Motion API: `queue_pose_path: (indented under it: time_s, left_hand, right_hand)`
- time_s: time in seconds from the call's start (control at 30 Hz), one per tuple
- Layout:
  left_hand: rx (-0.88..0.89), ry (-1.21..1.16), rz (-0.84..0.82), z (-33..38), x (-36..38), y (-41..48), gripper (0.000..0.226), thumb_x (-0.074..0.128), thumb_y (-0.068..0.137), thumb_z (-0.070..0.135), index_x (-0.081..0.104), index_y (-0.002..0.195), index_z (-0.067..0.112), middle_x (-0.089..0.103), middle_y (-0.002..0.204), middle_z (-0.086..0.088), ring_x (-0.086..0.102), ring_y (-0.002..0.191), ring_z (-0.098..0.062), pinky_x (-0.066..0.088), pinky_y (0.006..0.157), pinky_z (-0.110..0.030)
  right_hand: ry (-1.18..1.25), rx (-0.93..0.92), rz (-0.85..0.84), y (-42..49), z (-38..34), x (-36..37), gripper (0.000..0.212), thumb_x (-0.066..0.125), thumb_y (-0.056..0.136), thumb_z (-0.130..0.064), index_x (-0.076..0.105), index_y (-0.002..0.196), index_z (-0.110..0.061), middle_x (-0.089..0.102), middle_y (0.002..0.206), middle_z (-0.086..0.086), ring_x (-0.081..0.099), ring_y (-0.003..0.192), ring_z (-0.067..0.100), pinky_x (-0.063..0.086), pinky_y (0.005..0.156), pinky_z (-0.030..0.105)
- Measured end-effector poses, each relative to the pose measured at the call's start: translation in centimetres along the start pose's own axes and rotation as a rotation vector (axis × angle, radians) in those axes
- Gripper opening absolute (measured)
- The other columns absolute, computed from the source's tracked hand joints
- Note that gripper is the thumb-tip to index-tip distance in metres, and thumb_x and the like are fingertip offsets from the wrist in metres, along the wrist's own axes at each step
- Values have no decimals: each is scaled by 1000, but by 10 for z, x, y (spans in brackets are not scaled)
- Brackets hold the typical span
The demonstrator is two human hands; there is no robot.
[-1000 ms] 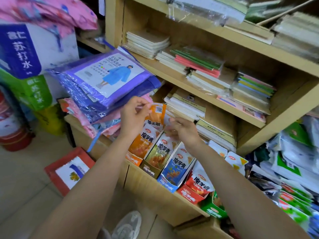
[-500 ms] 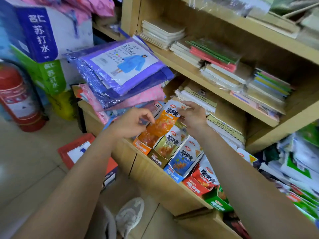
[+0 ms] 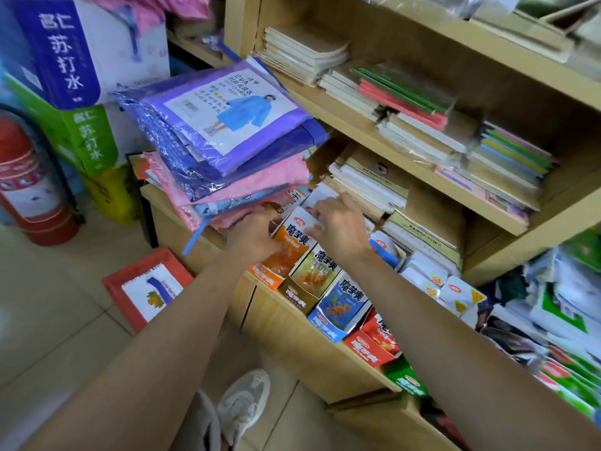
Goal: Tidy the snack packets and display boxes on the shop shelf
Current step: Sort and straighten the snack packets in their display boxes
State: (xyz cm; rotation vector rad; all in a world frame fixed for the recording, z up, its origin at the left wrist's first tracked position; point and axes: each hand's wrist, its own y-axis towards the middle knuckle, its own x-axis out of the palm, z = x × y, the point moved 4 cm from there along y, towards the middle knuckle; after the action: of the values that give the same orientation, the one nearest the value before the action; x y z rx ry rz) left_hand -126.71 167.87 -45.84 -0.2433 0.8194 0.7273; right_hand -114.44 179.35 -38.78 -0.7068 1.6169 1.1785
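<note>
Orange packet (image 3: 294, 239) stands at the front of the orange box (image 3: 265, 278). Left grip (image 3: 255, 239) holds the packet's side and right grip (image 3: 341, 229) pinches its top, so both are clenched on it. I think the job now is to tuck it down into the box. Push it straight and slowly, so it stands flat with the other packets in the box. Watch the raincoats (image 3: 227, 125) piled just above the box; they could slide.
</note>
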Motion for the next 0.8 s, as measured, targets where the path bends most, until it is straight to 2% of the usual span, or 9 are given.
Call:
queue_pose_path:
  time_s: [0.03, 0.1, 0.23, 0.33, 0.47, 0.57, 0.63, 0.7, 0.8]
  left_hand:
    - [-4, -6, -2, 1, 1, -1, 51, 86, 75, 38, 65, 119, 23, 63, 101, 8, 60, 93, -15, 47, 77, -31]
    - [-4, -14, 6, 1, 2, -3, 46, 85, 78, 34, 65, 118, 22, 65, 98, 7, 61, 91, -15, 46, 76, -30]
    - [-33, 3, 28, -1, 3, -4, 36, 84, 78, 31, 65, 109, 27, 73, 107, 2, 68, 98, -21, 49, 75, -31]
    - [-62, 26, 35, -1, 3, -6, 33, 83, 78, 36, 62, 103, 30, 72, 107, 4, 67, 99, -21, 48, 74, -33]
    - [-54, 23, 22, 6, 1, -7, 46, 77, 80, 43, 65, 122, 29, 69, 103, 7, 63, 90, -16, 45, 72, -31]
    - [-14, -45, 6, 16, 2, -10, 55, 73, 82, 46, 59, 132, 27, 67, 116, 11, 63, 97, -12, 50, 78, -33]
    - [36, -75, -1, 24, 3, -14, 60, 73, 83, 45, 53, 138, 31, 66, 127, 7, 64, 111, -18, 55, 90, -40]
    - [95, -73, 27, 31, 3, -18, 67, 76, 83, 38, 48, 143, 28, 62, 136, 3, 59, 123, -22, 52, 99, -43]
    - [181, -6, 138, 47, 0, -25, 68, 76, 84, 33, 47, 145, 22, 56, 141, -4, 50, 131, -30, 45, 106, -47]
  right_hand:
    - [-58, 7, 8, 2, 6, 0, 34, 85, 75, -33, 71, 97, -12, 67, 97, 6, 54, 95, 29, 48, 83, 41]
    - [-20, 47, 50, 3, 18, -4, 27, 83, 78, -26, 75, 100, -13, 67, 102, 5, 54, 97, 30, 48, 86, 45]
    - [95, 66, 45, -12, 40, -22, 20, 74, 86, -21, 74, 105, -16, 66, 108, 3, 55, 101, 27, 46, 93, 43]
    - [43, 131, -29, -34, 63, -30, 32, 75, 84, -22, 71, 114, -15, 65, 117, 4, 59, 106, 29, 46, 97, 48]
    - [44, 188, -220, -58, 82, -34, 55, 70, 87, -25, 56, 140, -17, 58, 140, 7, 57, 124, 32, 43, 104, 51]
    - [154, 191, -290, -62, 83, -39, 62, 70, 89, -21, 47, 147, -19, 52, 147, 5, 54, 130, 29, 43, 108, 44]
    - [165, 199, -345, -61, 86, -40, 63, 68, 91, -23, 43, 149, -24, 52, 148, 2, 53, 131, 27, 43, 106, 45]
    - [172, 207, -429, -59, 90, -41, 65, 66, 93, -25, 38, 152, -27, 48, 151, -1, 49, 135, 24, 41, 109, 41]
    - [257, 216, -486, -59, 93, -51, 62, 65, 96, -21, 38, 152, -25, 43, 154, -3, 42, 139, 18, 31, 107, 18]
